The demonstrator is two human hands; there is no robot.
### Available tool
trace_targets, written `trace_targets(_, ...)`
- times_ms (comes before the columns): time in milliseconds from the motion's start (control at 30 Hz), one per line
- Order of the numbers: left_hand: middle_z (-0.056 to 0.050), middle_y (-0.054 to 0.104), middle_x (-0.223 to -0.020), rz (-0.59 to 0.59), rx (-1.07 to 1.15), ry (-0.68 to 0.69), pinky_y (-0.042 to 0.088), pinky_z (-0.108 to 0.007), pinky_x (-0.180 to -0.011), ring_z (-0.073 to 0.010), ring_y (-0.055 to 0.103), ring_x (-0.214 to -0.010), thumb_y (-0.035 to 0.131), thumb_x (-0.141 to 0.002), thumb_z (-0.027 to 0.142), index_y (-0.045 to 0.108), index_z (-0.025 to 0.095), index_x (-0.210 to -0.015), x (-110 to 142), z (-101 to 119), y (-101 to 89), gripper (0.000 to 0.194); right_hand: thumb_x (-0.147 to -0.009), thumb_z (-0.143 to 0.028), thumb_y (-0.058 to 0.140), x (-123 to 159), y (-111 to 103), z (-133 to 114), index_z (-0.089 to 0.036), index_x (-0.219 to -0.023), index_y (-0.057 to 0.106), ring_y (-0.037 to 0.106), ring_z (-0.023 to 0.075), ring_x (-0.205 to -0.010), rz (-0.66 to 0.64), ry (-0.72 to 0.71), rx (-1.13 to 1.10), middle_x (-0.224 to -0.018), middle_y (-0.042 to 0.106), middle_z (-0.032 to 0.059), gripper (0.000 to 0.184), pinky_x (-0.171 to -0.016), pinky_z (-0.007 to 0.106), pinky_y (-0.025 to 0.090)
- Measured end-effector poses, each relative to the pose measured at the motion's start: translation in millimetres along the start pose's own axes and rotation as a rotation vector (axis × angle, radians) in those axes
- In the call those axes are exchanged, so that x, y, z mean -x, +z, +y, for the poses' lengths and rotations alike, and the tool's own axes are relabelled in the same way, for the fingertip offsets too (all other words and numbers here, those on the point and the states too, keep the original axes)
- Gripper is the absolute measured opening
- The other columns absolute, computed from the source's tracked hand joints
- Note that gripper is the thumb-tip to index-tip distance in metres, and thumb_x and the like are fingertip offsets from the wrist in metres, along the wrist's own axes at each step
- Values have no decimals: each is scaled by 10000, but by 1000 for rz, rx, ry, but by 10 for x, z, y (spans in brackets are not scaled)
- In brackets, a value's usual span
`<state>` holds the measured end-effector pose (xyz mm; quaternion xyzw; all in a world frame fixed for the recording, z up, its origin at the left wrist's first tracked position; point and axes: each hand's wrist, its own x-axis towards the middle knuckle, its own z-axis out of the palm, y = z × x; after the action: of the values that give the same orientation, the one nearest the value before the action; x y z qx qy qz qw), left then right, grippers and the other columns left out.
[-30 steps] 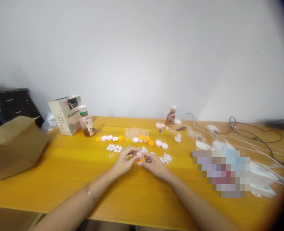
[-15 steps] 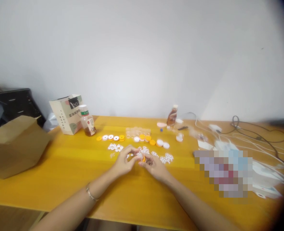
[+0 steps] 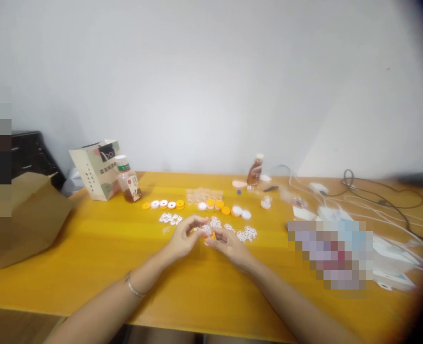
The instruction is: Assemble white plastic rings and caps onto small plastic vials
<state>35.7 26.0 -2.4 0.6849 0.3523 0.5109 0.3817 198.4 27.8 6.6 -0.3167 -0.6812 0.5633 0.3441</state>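
Above the desk (image 3: 197, 291), the left hand (image 3: 187, 240) and right hand (image 3: 230, 244) meet, each grip narrowed to a pinch on the same small orange-and-white piece (image 3: 208, 233); such a small part probably needs steadying from both sides, and the fingers hide its exact shape. Just beyond the grip, white perforated discs (image 3: 246, 233) lie to the right and small white pieces (image 3: 170, 219) to the left, presumably spread within easy reach. Farther out, a left row of wheels (image 3: 163, 204) and a right row of caps (image 3: 226, 210) seem lined up for order. Well beyond, a white-capped bottle (image 3: 129, 182) and a brown bottle (image 3: 254, 172) stand apart, likely out of the way.
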Motion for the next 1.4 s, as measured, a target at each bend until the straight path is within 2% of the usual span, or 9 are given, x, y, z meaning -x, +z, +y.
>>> trace_targets(200,-84,601,-935,-158,167,-62,435,-268,-733,-180,557,-852,563,-734,380,560,157,-988,-15,70,-75,338,-595,-470,659,27,30,44,-161,-787,559,317,64,-518,-126,101,-342,-656,464,-16,377,-480,196,236)
trace_targets(367,-80,606,-951,-139,256,-100,437,-267,-742,-186,558,-875,561,-737,383,556,171,-998,7,61,-59,336,-581,-442,686,17,43,68,-169,-756,536,263,53,-485,-185,134,-486,-636,414,-34,357,-478,208,219)
trace_targets(567,-86,580,-1070,-118,351,-141,417,-316,-837,-203,546,-959,483,-790,380,527,186,-1095,7,42,-27,364,-651,-423,645,17,-3,73,-154,-722,528,295,50,-466,-206,151,-546,-554,387,-48,301,-477,207,218)
trace_targets(667,-81,585,-1080,-134,305,-120,423,-317,-836,-205,549,-964,537,-760,354,520,201,-1123,-8,45,-41,394,-647,-438,641,21,-1,72,-159,-681,517,327,59,-471,-184,139,-524,-544,414,-40,307,-475,207,233)
trace_targets(800,-92,623,-1009,-91,219,-89,454,-307,-776,-201,582,-885,593,-720,307,604,169,-1005,-15,28,-75,317,-648,-450,630,27,30,62,-157,-703,535,370,71,-505,-135,100,-446,-580,449,-22,313,-482,204,264)
trace_targets(1067,-40,601,-769,154,70,27,439,-290,-789,-146,570,-775,645,-664,235,576,134,-754,18,19,71,151,-670,-426,591,13,97,0,-169,-758,577,426,116,-611,76,-91,8,-657,502,-12,272,-590,234,353)
trace_targets(1200,9,516,-683,248,2,87,415,-287,-808,-114,536,-726,640,-672,216,530,144,-705,15,-12,131,135,-679,-382,584,2,121,6,-185,-802,589,382,109,-555,241,-105,191,-608,479,-28,232,-539,226,327)
trace_targets(1267,-9,535,-746,208,69,81,417,-286,-798,-130,539,-782,627,-689,231,523,147,-730,-3,-17,107,140,-676,-383,588,-7,105,11,-184,-801,589,377,104,-554,211,-95,155,-620,481,-28,236,-537,223,321)
trace_targets(1400,-78,574,-985,-12,275,-3,407,-321,-833,-168,541,-923,570,-747,263,520,147,-810,-46,1,6,141,-685,-412,583,-17,31,26,-164,-750,570,373,86,-545,12,-51,-71,-623,455,-30,257,-524,210,307)
